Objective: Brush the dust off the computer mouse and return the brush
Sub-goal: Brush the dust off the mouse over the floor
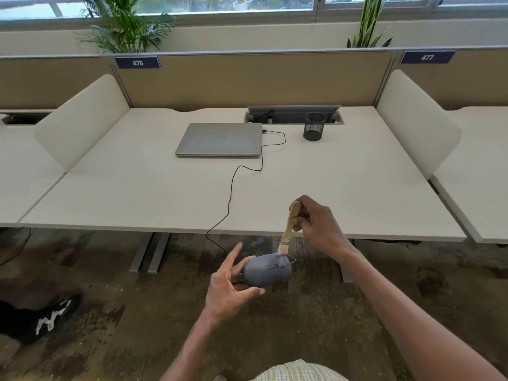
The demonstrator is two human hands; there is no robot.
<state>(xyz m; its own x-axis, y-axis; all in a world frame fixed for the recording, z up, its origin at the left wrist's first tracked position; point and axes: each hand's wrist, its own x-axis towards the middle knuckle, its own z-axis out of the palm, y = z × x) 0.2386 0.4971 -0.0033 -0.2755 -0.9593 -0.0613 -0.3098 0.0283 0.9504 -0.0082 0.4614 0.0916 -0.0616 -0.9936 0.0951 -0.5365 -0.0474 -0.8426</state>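
My left hand (229, 288) holds a dark grey computer mouse (266, 269) in front of the desk edge, above the floor, gripping its rear end with the index finger raised. My right hand (316, 224) grips a small wooden-handled brush (289, 226), bristles pointing down and touching the front top of the mouse. The mouse's black cable (233, 185) runs up over the desk to a closed silver laptop (220, 140).
A black mesh pen cup (314, 126) stands at the back right of the white desk (137, 193), beside an open cable tray (292, 115). Cream dividers flank the desk. A black shoe (46, 316) rests on the floor at left.
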